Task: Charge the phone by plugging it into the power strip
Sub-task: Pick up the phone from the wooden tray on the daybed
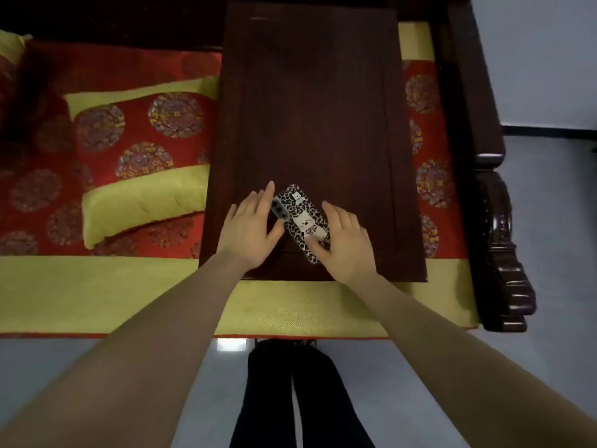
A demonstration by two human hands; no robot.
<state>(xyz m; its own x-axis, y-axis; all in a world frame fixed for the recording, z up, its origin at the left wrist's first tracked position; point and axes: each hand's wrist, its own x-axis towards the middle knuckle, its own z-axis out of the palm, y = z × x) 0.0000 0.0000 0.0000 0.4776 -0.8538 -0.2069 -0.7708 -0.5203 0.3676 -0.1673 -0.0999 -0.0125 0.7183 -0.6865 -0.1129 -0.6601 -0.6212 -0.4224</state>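
We've got the phone (303, 223) lying face down, low in the middle of the frame, on a dark wood table (310, 108). It wears a leopard-print case with a white bear on it, cameras at its upper left. Our left hand (250, 232) sits open beside it, and our right hand (347, 244) rests spread on its lower end.
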